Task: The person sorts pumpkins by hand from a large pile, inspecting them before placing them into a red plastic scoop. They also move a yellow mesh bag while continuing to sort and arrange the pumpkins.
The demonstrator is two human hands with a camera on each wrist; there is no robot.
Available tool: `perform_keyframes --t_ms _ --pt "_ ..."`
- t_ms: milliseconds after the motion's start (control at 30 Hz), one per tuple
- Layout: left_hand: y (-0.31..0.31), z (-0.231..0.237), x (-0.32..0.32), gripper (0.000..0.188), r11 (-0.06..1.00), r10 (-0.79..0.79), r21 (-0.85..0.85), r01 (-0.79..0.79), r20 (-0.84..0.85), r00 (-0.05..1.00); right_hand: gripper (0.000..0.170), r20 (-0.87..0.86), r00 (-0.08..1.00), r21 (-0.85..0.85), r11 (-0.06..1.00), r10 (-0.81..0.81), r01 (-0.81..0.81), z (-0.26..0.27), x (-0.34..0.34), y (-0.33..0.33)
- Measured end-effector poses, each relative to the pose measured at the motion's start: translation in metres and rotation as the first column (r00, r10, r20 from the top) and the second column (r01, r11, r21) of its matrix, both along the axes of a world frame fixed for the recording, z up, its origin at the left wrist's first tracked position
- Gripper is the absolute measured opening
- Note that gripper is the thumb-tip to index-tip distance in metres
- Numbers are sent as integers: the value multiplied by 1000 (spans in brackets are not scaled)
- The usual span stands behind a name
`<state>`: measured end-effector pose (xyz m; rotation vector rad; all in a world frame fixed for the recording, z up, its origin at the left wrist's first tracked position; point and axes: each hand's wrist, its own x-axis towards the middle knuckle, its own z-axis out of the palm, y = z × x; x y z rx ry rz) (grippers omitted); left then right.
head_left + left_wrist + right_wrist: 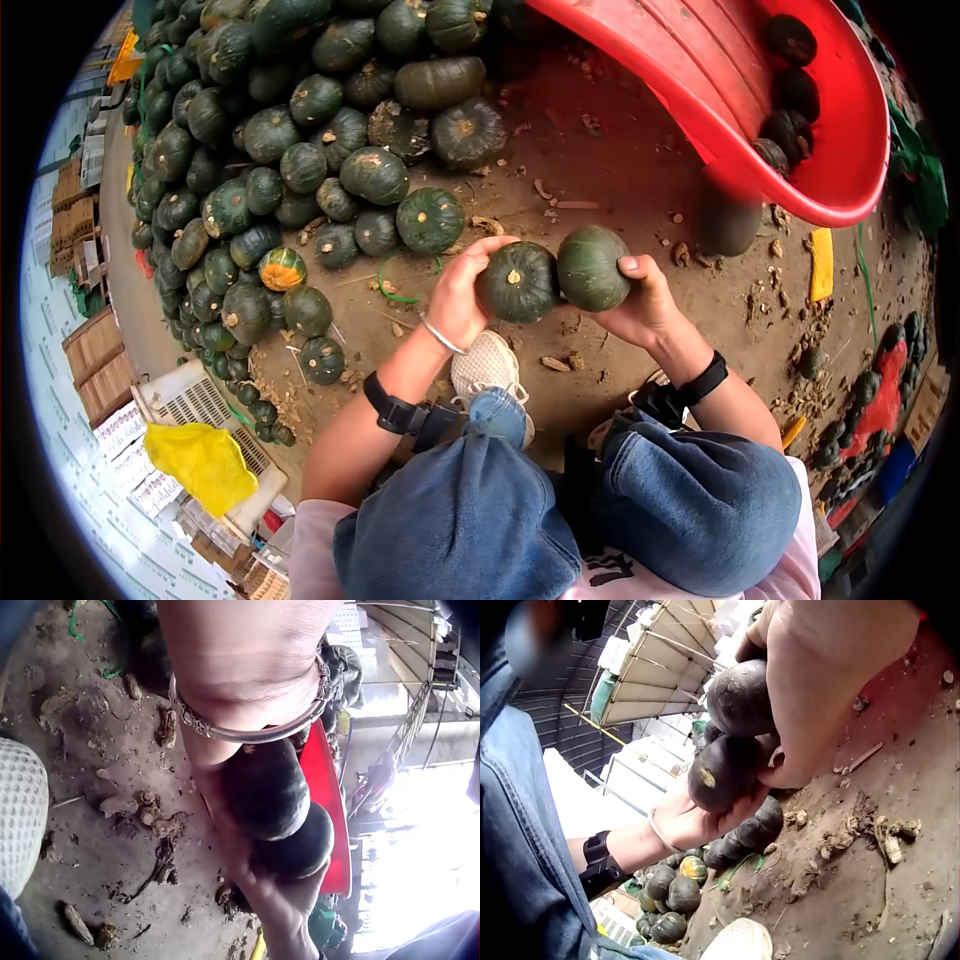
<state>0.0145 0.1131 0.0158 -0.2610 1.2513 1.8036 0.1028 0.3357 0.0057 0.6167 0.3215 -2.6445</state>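
In the head view my left hand (464,296) grips a dark green kabocha pumpkin (518,283) by its left side, the pale stem scar facing up. A second, slightly lighter kabocha pumpkin (594,268) sits in my right hand (647,306), the thumb lying on its right side. The two pumpkins are side by side, overlapping a little in this view, above the dirt floor between my shoes. From the right wrist, the left hand (697,825) shows under its pumpkin (724,774). The left wrist view has both pumpkins dark, with the right hand (281,900) around the farther one.
A large pile of pumpkins (270,135) fills the upper left. At upper right, a red plastic tub (850,190) holds several pumpkins, with a blurred dark round shape (728,218) by its rim. Dry debris, a yellow strip (821,265) and a white shoe (487,365) are on the ground.
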Motion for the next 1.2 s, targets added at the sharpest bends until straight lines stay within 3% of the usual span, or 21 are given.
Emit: perform_keyframes --t_ms 67,133,200,267,333,367,433,467,567,633,667,700,733,833,900,933,967,1000,1033,1133,1200 --pt "7 -3 8 38 935 -254 -334 119 -397 882 68 -21 996 -68 994 82 -83 3 -2 -3" --pt "25 4 25 37 869 -444 -488 76 -703 556 68 -35 989 -80 986 143 -146 2 1 -9" --pt "22 17 23 35 890 -437 -431 145 -721 538 72 -46 990 -120 983 137 -141 3 6 -5" --pt "8 26 -2 37 825 -564 -554 116 -793 231 77 -79 996 -217 974 48 -64 17 5 6" --pt "-8 16 -38 48 690 -709 -705 -165 -704 37 78 -322 943 -256 967 -87 2 34 -5 25" --pt "-11 13 -42 56 482 -837 -836 -263 -527 143 75 -274 937 -184 968 -215 168 45 -8 36" --pt "-22 -10 -46 68 196 -949 -934 -299 -257 181 69 -299 879 -361 896 -372 257 58 -20 63" --pt "-22 -17 -49 72 65 -975 -955 -290 -122 185 66 -352 840 -587 796 -413 145 60 -27 77" --pt "-24 -23 -56 71 165 -942 -937 -309 -243 233 61 -261 954 -37 989 -146 141 55 -31 77" --pt "-28 -21 -62 68 636 -610 -771 -34 -530 589 56 -43 996 337 940 80 -61 43 -28 54" --pt "-32 -21 -61 66 827 -382 -562 26 -527 759 54 95 980 481 854 177 -201 41 -28 35" --pt "-29 -21 -53 63 980 -107 -198 16 -458 883 53 91 979 500 842 183 -204 38 -26 16" --pt "-19 -6 -44 60 992 -76 -123 30 -397 915 53 87 979 520 830 186 -204 35 -24 1" --pt "3 24 -22 56 922 -344 -294 250 -331 879 63 117 959 361 888 259 -284 29 -18 -16" --pt "-14 19 -49 60 769 -564 -639 0 -679 470 66 107 973 330 916 204 -229 27 -14 -10" --pt "-27 13 -69 62 672 -682 -712 -202 -702 204 68 82 988 294 944 132 -151 25 -13 -2" --pt "-43 2 -87 68 544 -756 -741 -394 -636 153 72 129 992 160 986 18 -39 27 -15 11" --pt "-60 -10 -105 74 397 -825 -720 -569 -552 122 69 47 995 -181 978 -92 99 37 -21 24" --pt "-75 -18 -118 80 330 -854 -761 -558 -493 168 64 -11 983 -441 883 -181 158 36 -18 43" --pt "-86 -9 -137 93 205 -923 -868 -452 -325 207 66 -398 896 -277 957 -196 86 51 -33 78" --pt "-74 3 -142 88 28 -930 -925 -378 -163 330 73 -304 945 -86 991 -122 100 47 -33 76"
